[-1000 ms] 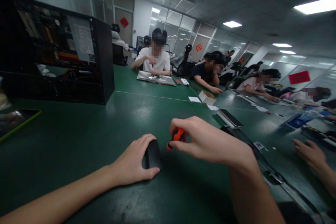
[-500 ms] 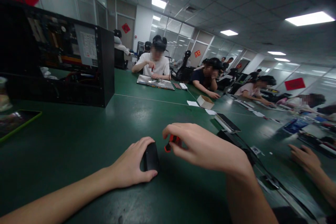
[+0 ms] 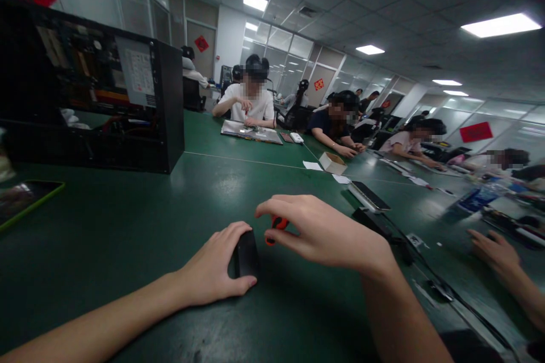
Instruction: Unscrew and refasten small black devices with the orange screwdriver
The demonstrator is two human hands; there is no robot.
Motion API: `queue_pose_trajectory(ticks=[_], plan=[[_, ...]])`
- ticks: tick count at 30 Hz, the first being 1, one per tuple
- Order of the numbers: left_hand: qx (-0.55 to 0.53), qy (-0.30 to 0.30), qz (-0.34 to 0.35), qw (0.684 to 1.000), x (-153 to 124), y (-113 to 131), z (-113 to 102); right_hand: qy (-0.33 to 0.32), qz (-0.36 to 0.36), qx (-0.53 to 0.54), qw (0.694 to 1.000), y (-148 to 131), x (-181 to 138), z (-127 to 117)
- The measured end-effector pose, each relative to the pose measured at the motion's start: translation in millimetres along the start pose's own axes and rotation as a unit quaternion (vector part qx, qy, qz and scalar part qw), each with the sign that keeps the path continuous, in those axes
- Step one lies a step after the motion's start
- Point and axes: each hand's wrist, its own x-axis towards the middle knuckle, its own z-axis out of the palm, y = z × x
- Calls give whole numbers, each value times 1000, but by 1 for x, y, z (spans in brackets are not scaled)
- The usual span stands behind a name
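Note:
My left hand (image 3: pixel 215 266) rests on the green table (image 3: pixel 140 227), its thumb and fingers wrapped round the edges of a small black box-shaped block (image 3: pixel 247 255). What kind of device the block is I cannot tell. To the right of it and slightly higher, my right hand (image 3: pixel 306 232) holds a red-and-black tool handle (image 3: pixel 279 222) in curled fingers. Most of that handle is hidden by the hand, and no shaft or tip shows. A small gap separates the handle from the block.
An opened black computer case (image 3: pixel 170 108) stands at the left, with a green-edged phone (image 3: pixel 29 198) before it. Rightward lie a small cardboard box (image 3: pixel 333 163), a white-sided black device (image 3: pixel 368 196) and cables (image 3: pixel 464 312). Another person's hand (image 3: pixel 496 252) rests at far right.
My right hand has shifted slightly left and up with the red-and-black handle, and its index finger is stretched out more. My left hand and the black block stay in place.

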Motion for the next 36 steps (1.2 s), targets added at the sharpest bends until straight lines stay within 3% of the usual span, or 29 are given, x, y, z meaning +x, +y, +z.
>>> queue_pose_trajectory(ticks=[8,13,19,36], plan=[[-13,-3,11,1000,1,-2,1,-63,-53,86,993,-5,-4,-8],[-7,-2,5,1000,1,-2,1,-18,-16,47,999,-6,-1,-4],[-5,-7,3,1000,0,-6,3,-44,-31,83,995,-1,-9,-8],[-8,3,4,1000,0,-3,3,-36,-10,45,998,-5,-5,-6]])
